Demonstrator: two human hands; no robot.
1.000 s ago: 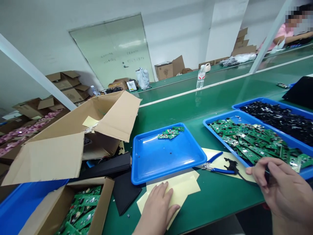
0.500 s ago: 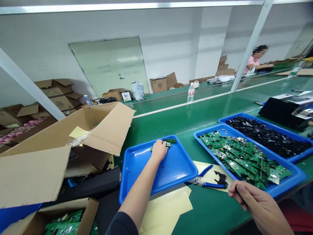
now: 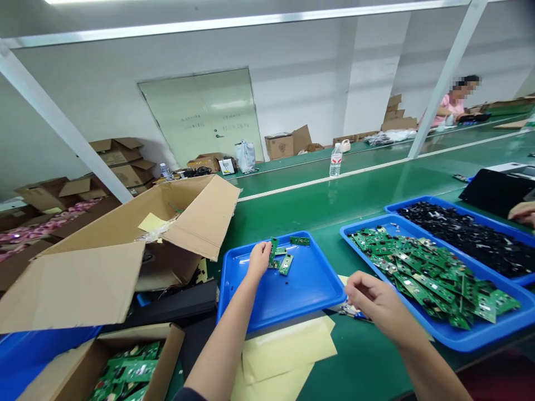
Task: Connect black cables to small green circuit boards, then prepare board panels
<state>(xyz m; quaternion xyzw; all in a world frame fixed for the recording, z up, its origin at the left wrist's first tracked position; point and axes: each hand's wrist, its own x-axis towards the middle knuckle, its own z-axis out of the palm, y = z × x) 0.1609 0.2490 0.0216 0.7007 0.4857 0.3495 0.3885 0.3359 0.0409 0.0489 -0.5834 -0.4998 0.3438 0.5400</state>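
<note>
My left hand [image 3: 259, 259] reaches into the near blue tray [image 3: 288, 292] and pinches a small green circuit board [image 3: 273, 250], lifted on edge. Two more small boards [image 3: 286, 264] lie beside it in the tray. My right hand [image 3: 374, 301] hovers over the tray's right edge, above the blue-handled pliers [image 3: 355, 313], with its fingers curled together; what they hold is hidden. A second blue tray [image 3: 480, 334] heaped with several green boards stands to the right.
A third blue tray [image 3: 395, 206] holds black parts. A large open cardboard box [image 3: 125, 245] lies on the left, and a smaller box of green boards [image 3: 129, 373] at lower left. Yellow sheets [image 3: 284, 353] lie near the front edge. A water bottle [image 3: 335, 160] stands farther back. Another person [image 3: 453, 103] works at the far right.
My left hand moved from the yellow sheets into the blue tray and lifted a board on edge. My right hand moved left, from the big tray's corner to above the pliers.
</note>
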